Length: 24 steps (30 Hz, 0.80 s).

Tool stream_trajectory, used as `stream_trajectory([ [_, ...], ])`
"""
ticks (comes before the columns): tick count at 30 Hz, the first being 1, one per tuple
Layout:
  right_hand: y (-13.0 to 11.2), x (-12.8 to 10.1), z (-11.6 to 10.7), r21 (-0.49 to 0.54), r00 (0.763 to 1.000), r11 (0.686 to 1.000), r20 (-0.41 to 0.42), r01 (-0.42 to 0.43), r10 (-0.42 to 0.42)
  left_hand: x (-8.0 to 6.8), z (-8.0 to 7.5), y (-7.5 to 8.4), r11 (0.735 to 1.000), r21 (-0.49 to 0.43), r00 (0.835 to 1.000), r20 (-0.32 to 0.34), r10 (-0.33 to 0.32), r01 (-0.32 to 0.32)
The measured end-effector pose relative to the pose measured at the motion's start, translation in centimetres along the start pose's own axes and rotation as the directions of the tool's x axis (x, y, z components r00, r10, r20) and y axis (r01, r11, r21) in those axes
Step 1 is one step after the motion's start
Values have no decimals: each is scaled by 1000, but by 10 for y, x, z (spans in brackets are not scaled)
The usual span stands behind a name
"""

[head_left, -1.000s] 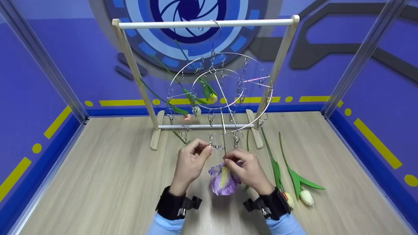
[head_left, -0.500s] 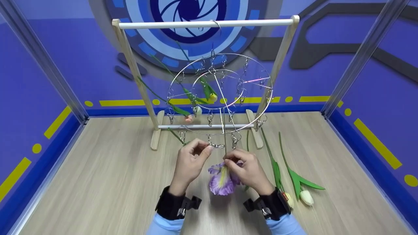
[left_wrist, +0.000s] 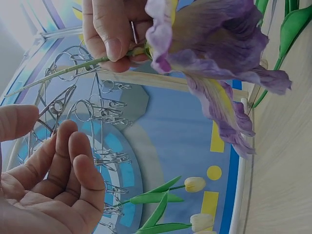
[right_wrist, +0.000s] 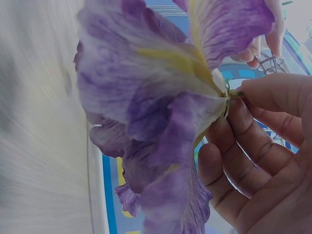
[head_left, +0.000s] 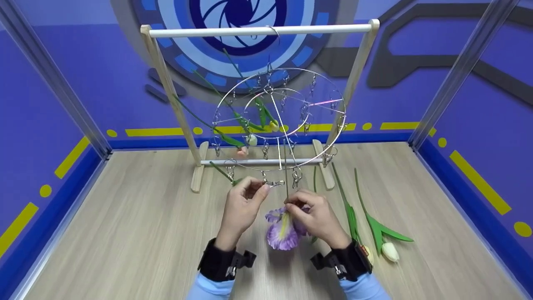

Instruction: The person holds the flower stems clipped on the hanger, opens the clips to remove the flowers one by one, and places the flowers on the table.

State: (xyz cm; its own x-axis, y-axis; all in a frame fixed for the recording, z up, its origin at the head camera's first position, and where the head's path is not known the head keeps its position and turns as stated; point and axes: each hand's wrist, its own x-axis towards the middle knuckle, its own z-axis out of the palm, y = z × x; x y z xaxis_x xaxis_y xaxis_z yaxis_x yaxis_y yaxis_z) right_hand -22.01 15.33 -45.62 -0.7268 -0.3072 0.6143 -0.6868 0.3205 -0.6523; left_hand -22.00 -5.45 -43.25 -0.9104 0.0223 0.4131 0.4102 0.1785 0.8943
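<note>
My left hand (head_left: 242,208) pinches a metal clip (head_left: 275,183) on the front rim of a round clip hanger (head_left: 287,166). In the left wrist view this clip (left_wrist: 56,105) sits between thumb and fingertips. Beside it, my right hand (head_left: 316,214) pinches the stem of a purple iris (head_left: 283,235) just behind the bloom. The iris is upside down, its thin green stem (left_wrist: 63,74) pointing up past the clip, apart from the left hand. From the right wrist, ruffled petals (right_wrist: 141,97) with yellow streaks fill much of the view, and the right thumb and forefinger meet at the bloom's base.
The hanger hooks over the white bar (head_left: 208,31) of a wooden stand (head_left: 361,71). Several tulips (head_left: 252,139) hang head down from clips at its left. On the table at right lie a white tulip (head_left: 390,252) and a pale yellow tulip (head_left: 367,254).
The round hanger has turned slightly, its front clips shifting a little left and the hanging tulips a little right. Both hands keep their grips in almost the same place.
</note>
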Motion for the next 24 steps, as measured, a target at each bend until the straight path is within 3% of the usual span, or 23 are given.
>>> stream_trajectory([
  [8,0,0,-5,5,1000,1000,-21,6,-5,-1,0,-1,999,15,1000,3,-31,31],
  [12,-1,1,-9,4,1000,1000,-30,4,-4,-1,-1,-2,998,58,1000,21,-8,7],
  [16,-2,1,-13,-2,999,1000,-37,0,-1,-1,-2,-3,985,167,998,34,44,-50],
  [20,-2,2,-17,-16,999,1000,-39,1,-2,-2,-2,-4,940,314,990,17,136,-135],
  [24,0,2,-21,-16,999,1000,-40,9,-10,-5,-3,-5,868,455,975,1,221,-198],
])
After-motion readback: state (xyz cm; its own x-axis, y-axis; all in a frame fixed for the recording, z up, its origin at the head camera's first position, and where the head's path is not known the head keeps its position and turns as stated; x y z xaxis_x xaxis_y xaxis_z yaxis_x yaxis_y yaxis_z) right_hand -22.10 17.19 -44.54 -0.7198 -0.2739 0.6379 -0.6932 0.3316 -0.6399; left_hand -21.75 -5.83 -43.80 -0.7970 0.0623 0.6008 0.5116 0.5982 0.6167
